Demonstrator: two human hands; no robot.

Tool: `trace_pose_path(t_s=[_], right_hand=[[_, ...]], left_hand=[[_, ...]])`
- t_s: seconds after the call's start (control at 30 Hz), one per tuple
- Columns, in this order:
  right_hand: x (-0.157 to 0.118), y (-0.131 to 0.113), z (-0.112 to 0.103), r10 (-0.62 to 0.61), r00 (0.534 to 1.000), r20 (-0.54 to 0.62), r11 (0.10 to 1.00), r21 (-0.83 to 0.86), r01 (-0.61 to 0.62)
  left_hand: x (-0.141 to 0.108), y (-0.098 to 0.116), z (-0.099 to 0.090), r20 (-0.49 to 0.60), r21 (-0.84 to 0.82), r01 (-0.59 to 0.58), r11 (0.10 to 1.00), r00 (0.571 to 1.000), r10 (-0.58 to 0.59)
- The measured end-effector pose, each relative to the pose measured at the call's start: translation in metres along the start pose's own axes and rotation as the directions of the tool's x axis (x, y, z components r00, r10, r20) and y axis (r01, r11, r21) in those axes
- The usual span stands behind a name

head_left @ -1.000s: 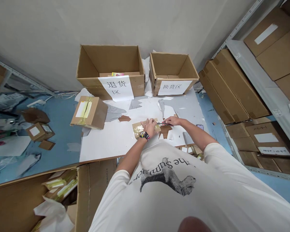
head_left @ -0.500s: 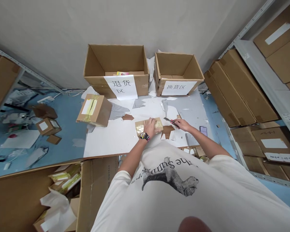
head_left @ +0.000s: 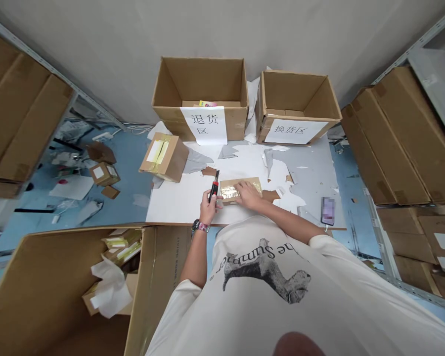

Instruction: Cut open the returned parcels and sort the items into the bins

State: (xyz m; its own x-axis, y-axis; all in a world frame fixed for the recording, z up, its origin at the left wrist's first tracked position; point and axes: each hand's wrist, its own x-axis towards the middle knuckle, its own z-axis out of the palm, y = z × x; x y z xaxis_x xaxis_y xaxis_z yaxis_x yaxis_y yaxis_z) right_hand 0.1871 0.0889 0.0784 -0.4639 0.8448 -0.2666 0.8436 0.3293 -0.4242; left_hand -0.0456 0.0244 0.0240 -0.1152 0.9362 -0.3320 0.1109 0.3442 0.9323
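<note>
A small flat cardboard box (head_left: 228, 191) with shiny clear tape lies on the white-covered table in front of me. My right hand (head_left: 247, 194) rests over its top, fingers bent and holding it against the table. To the left of the box, my left hand (head_left: 209, 207), with a watch on the wrist, is closed around a red and black utility knife (head_left: 214, 189). The knife points away from me with its blade out, apart from the box. A larger taped carton (head_left: 176, 160) sits at the table's left edge.
Two open cartons with paper signs, a wider one (head_left: 166, 116) and a narrower one (head_left: 261, 129), stand at the back. A phone (head_left: 328, 211) lies at the right. A big open box (head_left: 137, 301) holds parcels at lower left. Stacked cartons (head_left: 404, 143) fill the right shelf.
The utility knife has passed from my right hand to my left. My right hand has moved onto the small box, where my left hand was. The view has shifted left.
</note>
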Motion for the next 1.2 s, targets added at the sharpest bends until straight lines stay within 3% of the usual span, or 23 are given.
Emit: trace_pose_path(t_s=[0.13,0.3,0.5,0.73,0.9,1.0,1.1,1.17,1.2], right_hand=[[0.021,-0.01,0.008,0.075,0.988,0.138,0.976,-0.212,-0.044],[0.029,-0.008,0.007,0.08,0.972,0.22,0.974,-0.225,-0.03],[0.02,-0.001,-0.007,0.048,0.971,0.236,0.992,-0.126,-0.018],[0.012,-0.007,-0.012,0.12,0.957,0.264,0.991,-0.089,-0.1],[0.005,-0.006,-0.01,0.079,0.968,0.239,0.996,-0.067,-0.064],[0.004,-0.001,-0.008,0.07,0.976,0.207,0.996,-0.067,-0.057],[0.004,0.007,-0.004,0.043,0.987,0.152,0.998,-0.056,-0.035],[0.002,0.014,0.0,0.003,0.996,0.086,1.0,-0.027,-0.001],[0.0,0.018,0.002,-0.013,0.999,0.042,1.0,-0.012,0.014]], left_hand=[[-0.012,-0.014,-0.058,0.005,0.153,0.027,0.988,1.0,-0.028],[-0.009,-0.015,-0.089,0.046,0.252,0.031,0.967,0.998,-0.044],[0.017,-0.009,-0.094,0.202,0.306,-0.045,0.951,0.979,-0.018],[0.043,-0.002,-0.105,0.378,0.283,0.115,0.952,0.899,-0.22],[0.051,0.004,-0.1,0.477,0.302,0.089,0.949,0.848,-0.232],[0.045,0.004,-0.095,0.527,0.274,0.129,0.953,0.809,-0.261],[0.026,-0.006,-0.1,0.513,0.218,0.242,0.945,0.796,-0.322],[0.008,-0.02,-0.106,0.462,0.147,0.329,0.933,0.811,-0.359],[-0.002,-0.028,-0.109,0.401,0.086,0.365,0.927,0.839,-0.367]])
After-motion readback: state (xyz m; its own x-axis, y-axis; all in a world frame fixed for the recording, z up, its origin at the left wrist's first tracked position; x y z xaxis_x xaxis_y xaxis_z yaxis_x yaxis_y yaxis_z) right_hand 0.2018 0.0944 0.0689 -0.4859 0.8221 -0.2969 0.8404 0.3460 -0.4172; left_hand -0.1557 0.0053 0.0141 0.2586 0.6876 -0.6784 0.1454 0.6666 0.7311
